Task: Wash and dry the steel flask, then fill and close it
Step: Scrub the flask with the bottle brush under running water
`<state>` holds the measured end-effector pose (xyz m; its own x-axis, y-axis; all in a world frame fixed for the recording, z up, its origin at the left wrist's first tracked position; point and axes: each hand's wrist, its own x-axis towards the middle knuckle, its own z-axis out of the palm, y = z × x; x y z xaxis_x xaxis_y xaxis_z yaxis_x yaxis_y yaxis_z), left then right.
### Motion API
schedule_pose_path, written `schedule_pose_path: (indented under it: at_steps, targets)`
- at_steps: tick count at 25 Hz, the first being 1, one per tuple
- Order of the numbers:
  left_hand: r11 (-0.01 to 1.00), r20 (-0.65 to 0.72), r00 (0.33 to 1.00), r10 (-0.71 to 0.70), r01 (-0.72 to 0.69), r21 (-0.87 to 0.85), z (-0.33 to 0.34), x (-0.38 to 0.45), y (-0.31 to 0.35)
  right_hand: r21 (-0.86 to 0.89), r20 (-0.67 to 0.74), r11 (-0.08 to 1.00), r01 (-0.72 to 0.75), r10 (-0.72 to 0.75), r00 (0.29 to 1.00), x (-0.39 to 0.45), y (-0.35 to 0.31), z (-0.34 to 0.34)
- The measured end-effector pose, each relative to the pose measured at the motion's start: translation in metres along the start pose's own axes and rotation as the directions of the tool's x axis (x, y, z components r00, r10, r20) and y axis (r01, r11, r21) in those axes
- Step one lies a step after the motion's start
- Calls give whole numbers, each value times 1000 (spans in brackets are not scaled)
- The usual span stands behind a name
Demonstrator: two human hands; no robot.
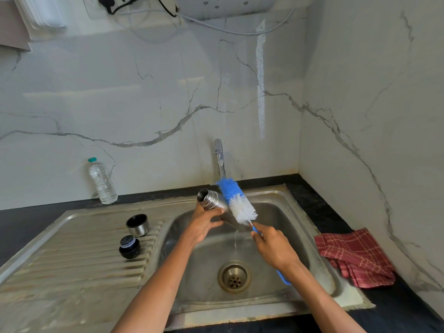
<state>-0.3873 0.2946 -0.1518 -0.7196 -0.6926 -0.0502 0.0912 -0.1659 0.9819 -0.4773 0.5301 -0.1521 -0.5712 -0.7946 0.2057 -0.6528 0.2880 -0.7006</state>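
Wash step: left hand (pixel 204 224) grips uncapped steel flask (pixel 211 200) over steel sink (pixel 300 227); right hand (pixel 271 246) holds blue-white bottle brush (pixel 237 203) against its side. Next, probably bristles into mouth.

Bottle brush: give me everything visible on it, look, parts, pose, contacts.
The bottle brush has a fluffy bristle head, blue at the tip and white nearer the handle, on a thin wire stem that joins a blue, plastic-looking handle. The right hand grips the handle, whose end sticks out below the wrist. It is tilted, head up and away, over the sink under the tap. The bristles lie against the outside of the steel flask; water runs down below them.
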Motion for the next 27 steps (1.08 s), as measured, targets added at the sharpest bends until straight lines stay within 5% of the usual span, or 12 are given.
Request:
schedule_pose_path:
  at_steps: [5, 11, 15, 22, 27]
  targets:
    - [999, 7, 999, 45, -45, -2, 2, -3, 4, -52, 3, 982, 181, -181, 983, -5, -15, 1]
    - [988, -119, 990, 76, -59, 142, 5, -4, 12, -136, 1, 991, 7, -7, 1000, -5, -2, -4]
    - [963, -165, 976, 145, -101, 248, 7, -3, 11, -119, -73, 983, 136, -145, 987, -7, -12, -5]
    - [992, -189, 975, 117, -107, 62, -7, -6, 17, -264, 115, 958, -112, 146, 983, -3, 6, -1]
    - [978, -94, 994, 56, -74, -193, -9, -8, 17, -92, 8, 992, 89, -89, 996, -4, -4, -1]
